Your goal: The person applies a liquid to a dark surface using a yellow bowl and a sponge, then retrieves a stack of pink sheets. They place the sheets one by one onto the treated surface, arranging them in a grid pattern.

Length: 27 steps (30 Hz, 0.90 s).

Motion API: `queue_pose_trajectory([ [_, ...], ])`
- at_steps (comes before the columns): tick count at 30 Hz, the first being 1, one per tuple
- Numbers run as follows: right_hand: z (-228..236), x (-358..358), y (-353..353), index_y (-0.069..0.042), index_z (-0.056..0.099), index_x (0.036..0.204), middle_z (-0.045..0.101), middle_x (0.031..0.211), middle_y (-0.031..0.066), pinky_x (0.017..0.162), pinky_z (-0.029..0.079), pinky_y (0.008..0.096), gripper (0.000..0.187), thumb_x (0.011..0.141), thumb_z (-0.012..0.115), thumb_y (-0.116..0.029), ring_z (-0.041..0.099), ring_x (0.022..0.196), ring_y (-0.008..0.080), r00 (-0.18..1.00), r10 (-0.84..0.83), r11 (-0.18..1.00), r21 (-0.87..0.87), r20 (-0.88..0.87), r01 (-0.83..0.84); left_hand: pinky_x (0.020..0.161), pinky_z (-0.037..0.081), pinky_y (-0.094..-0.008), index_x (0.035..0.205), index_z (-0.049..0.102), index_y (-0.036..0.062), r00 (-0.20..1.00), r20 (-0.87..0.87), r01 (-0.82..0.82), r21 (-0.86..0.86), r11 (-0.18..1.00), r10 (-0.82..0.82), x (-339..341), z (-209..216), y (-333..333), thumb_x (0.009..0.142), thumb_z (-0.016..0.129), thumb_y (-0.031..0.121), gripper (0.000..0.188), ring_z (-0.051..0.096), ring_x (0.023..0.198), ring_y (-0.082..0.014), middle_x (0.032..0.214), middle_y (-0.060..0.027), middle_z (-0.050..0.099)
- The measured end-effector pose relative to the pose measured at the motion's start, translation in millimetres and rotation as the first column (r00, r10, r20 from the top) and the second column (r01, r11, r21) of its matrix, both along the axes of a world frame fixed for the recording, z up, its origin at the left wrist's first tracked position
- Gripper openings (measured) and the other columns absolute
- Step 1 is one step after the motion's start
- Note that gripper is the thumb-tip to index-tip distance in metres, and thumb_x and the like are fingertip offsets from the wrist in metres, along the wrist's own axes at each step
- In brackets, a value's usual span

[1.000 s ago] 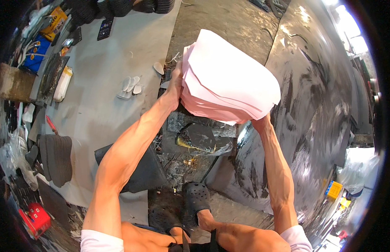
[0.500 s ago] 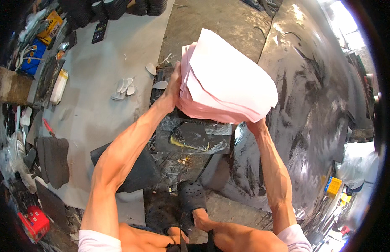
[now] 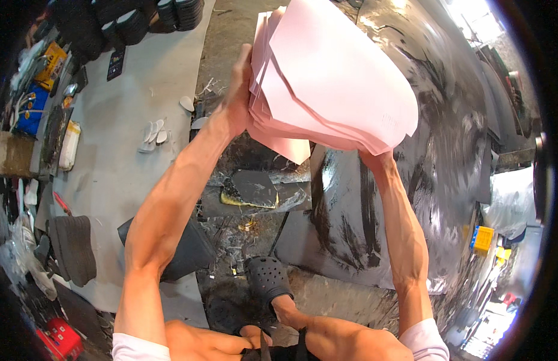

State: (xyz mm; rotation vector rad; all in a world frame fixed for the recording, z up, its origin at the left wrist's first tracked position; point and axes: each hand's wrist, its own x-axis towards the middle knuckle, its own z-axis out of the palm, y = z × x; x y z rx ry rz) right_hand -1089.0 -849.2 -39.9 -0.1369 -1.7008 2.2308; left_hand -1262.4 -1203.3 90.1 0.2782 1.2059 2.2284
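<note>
A thick stack of pale pink sheets (image 3: pixel 345 78) with a rounded right end is held up in front of me. Its layers are uneven, and one sheet's corner pokes out below the rest. My left hand (image 3: pixel 235 96) presses against the stack's left side, the thumb side showing. At the near right edge, my right hand (image 3: pixel 376 159) grips from below, most of its fingers hidden by the sheets. Under the stack, a dark block with a yellow-edged black piece (image 3: pixel 250 188) lies on the floor.
On the grey sheet to the left lie small white oval pieces (image 3: pixel 152 132), a phone (image 3: pixel 116 62) and stacked dark sole-shaped pieces (image 3: pixel 72 249). A large black-smeared sheet (image 3: pixel 363 222) spreads at the right. My clog (image 3: pixel 268 278) rests near the middle.
Both hands have lifted the pink stack up and farther away, so it looks larger. A lower sheet's corner now sticks out beneath it. The view has shifted slightly to the right.
</note>
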Motion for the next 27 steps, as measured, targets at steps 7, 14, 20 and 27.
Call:
queue_pose_trajectory([
  [7, 10.4, -12.0, 4.2, -0.007, 0.056, 0.155, 0.07, 0.145, 0.0122, 0.108, 0.062, 0.0456, 0.054, 0.107, 0.074, -0.025, 0.07, 0.13, 0.029, 0.986, -0.132, 0.507, 0.847, -0.106, 0.159, 0.106, 0.059, -0.0358, 0.143, 0.057, 0.014, 0.998, -0.023, 0.06, 0.208, 0.976, -0.056, -15.7, -2.8, -9.4, 0.113, 0.058, 0.047, 0.045, 0.063, 0.13, -0.0104, 0.131, -0.003, 0.067],
  [14, 39.3, -3.6, -7.0, -0.007, 0.058, 0.153, 0.071, 0.143, 0.0145, 0.104, 0.063, 0.0469, 0.055, 0.108, 0.071, -0.036, 0.071, 0.129, 0.0302, 0.998, 0.061, 0.971, -0.233, 0.018, -0.056, 0.112, 0.054, -0.0378, 0.154, 0.051, 0.0068, 0.938, -0.324, -0.046, 0.234, 0.971, 0.122, -11.1, -20.4, -3.0, 0.107, 0.069, 0.038, 0.059, 0.062, 0.132, -0.0188, 0.136, -0.0085, 0.066],
  [20, 84.2, 30.8, 7.6, -0.007, 0.059, 0.152, 0.071, 0.143, 0.0147, 0.104, 0.064, 0.0464, 0.055, 0.108, 0.07, -0.038, 0.071, 0.129, 0.0299, 0.998, -0.064, 0.96, -0.273, 0.02, 0.067, 0.107, 0.055, -0.0332, 0.14, 0.059, 0.0162, 0.923, -0.335, -0.171, 0.084, 0.982, 0.189, 30.6, 20.1, 19.1, 0.116, 0.04, 0.053, 0.048, 0.066, 0.123, -0.0125, 0.129, 0.0012, 0.067],
  [27, 103.5, 44.3, -22.9, -0.007, 0.059, 0.152, 0.071, 0.143, 0.015, 0.103, 0.064, 0.0458, 0.055, 0.108, 0.069, -0.039, 0.072, 0.128, 0.0297, 0.994, -0.104, 0.923, -0.371, 0.025, 0.106, 0.11, 0.053, -0.0382, 0.142, 0.06, 0.0124, 0.787, -0.557, -0.293, 0.042, 0.955, 0.266, 48.0, 41.8, -12.1, 0.11, 0.052, 0.049, 0.049, 0.065, 0.126, -0.0196, 0.134, -0.0045, 0.067],
])
